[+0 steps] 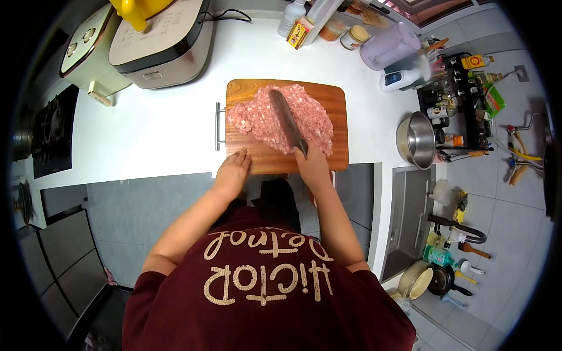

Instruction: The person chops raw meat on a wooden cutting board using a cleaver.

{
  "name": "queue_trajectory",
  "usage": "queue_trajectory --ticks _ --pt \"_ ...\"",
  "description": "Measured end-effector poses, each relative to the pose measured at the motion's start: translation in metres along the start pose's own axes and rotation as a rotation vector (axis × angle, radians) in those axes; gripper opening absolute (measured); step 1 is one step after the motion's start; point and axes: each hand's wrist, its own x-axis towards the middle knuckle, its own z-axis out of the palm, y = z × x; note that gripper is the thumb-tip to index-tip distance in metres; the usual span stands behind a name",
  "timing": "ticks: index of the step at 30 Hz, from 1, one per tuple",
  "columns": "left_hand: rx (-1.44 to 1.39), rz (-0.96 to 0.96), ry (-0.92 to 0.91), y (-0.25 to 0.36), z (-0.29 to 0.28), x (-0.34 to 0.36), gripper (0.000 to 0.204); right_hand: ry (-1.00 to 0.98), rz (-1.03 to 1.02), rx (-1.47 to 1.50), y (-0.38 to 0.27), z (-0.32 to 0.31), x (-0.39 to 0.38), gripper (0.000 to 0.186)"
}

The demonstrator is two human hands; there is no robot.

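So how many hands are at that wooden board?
2: left hand on the board, at its near left corner; right hand gripping the knife over minced meat.

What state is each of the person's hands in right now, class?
Left hand: looks open, lying on the near-left corner of the brown rectangular wooden board.
Right hand: closed, holding the long dark-handled metal knife.

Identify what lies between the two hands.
A bare strip of wooden cutting board separates the left hand from the right hand in the head view; minced meat lies beyond it.
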Motion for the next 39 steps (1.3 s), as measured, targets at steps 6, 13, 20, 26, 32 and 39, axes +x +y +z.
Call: queue_trajectory --ticks 6,13,20,26,32,39 --pt "-0.033 0.002 0.034 0.003 0.008 0.005 0.040 0.026 0.221 -0.054 0.027 0.011 -0.003 0.039" --pt "-0.027 -0.014 0.032 0.003 0.008 0.001 0.042 0.204 0.100 0.317 0.001 -0.021 -0.001 0.039" --pt "-0.040 0.000 0.017 0.005 -0.006 0.001 0.041 0.004 0.083 0.054 -0.012 -0.021 -0.011 0.037" --pt "-0.076 0.084 0.128 0.006 0.000 -0.012 0.029 -0.198 -0.161 0.086 -0.049 0.013 -0.041 0.032" --pt "-0.202 0.017 0.066 0.003 -0.002 -0.031 0.029 -0.320 -0.150 -0.002 -0.061 0.060 -0.045 0.031" --pt "-0.190 0.003 0.076 0.004 -0.002 -0.031 0.028 -0.273 -0.015 0.038 -0.073 0.065 -0.021 0.031"
